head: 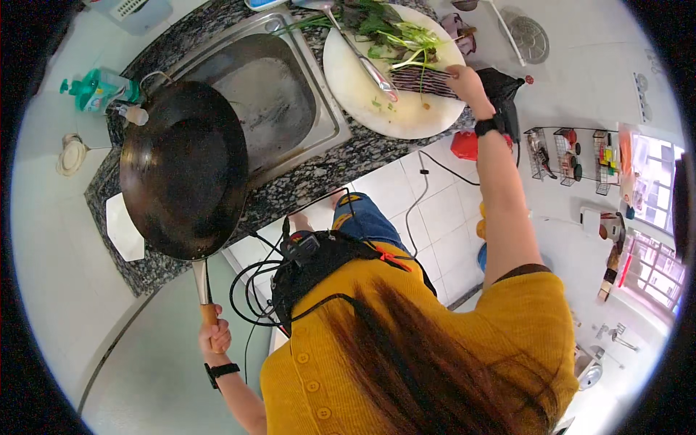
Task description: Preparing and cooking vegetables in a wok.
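My left hand [216, 336] grips the wooden handle of a dark wok [187, 168], which is held tilted with its inner face in view, partly over the sink's left edge. My right hand [467, 87] reaches to the round white cutting board [359, 103], its fingers closed at the right ends of a bundle of purple stems [421, 81]. Leafy greens [380, 24] and pale green stalks [421, 41] lie above the bundle. A metal utensil [367, 65] with a long handle lies across the board, its far end at the greens. Small green scraps dot the board.
A steel sink [277, 109] holding water is set in the speckled stone counter [310, 176]. A green pump bottle [100, 89] stands beyond the wok; a white board [124, 228] lies partly under it. A black bag [497, 92] and a red bag [465, 145] are near my right wrist. Cables hang by my waist.
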{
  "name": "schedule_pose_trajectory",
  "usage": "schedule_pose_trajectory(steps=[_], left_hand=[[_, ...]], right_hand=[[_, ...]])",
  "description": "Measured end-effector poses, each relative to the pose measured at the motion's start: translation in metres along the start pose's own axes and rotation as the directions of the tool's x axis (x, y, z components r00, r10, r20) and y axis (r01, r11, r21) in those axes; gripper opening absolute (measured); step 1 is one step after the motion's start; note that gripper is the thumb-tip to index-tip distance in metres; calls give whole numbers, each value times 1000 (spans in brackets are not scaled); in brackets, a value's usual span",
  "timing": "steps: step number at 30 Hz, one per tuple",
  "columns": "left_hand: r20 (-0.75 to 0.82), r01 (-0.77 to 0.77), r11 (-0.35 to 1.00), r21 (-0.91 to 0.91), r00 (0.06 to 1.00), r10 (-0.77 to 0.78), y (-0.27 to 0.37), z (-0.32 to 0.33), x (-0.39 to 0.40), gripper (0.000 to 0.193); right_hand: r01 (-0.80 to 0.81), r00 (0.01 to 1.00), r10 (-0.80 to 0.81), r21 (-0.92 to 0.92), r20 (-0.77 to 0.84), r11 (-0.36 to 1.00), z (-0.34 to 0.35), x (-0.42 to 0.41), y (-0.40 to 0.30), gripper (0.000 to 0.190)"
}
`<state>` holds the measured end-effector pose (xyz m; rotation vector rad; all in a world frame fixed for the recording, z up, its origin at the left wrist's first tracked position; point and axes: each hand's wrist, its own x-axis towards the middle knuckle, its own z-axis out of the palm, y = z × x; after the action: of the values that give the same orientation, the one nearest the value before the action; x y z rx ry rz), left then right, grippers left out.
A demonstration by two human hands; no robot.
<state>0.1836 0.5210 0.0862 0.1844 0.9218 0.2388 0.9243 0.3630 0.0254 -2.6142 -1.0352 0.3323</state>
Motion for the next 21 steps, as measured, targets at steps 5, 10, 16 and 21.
schedule_pose_trajectory(steps=[5, 10, 16, 21], left_hand=[[7, 12, 1000, 1, 1000, -12, 0, 12, -2, 40], [-1, -12, 1000, 12, 1000, 12, -1, 7, -1, 40], [34, 44, 998, -37, 998, -43, -1, 11, -1, 38], [5, 38, 998, -49, 999, -38, -3, 11, 1, 38]], right_hand=[[-176, 984, 171, -453, -53, 874, 6, -42, 10, 45], [45, 984, -107, -378, -144, 925, 12, -50, 37, 36], [145, 979, -133, 70, -154, 987, -17, -104, 28, 31], [1, 977, 61, 291, -204, 957, -9, -154, 38, 19]])
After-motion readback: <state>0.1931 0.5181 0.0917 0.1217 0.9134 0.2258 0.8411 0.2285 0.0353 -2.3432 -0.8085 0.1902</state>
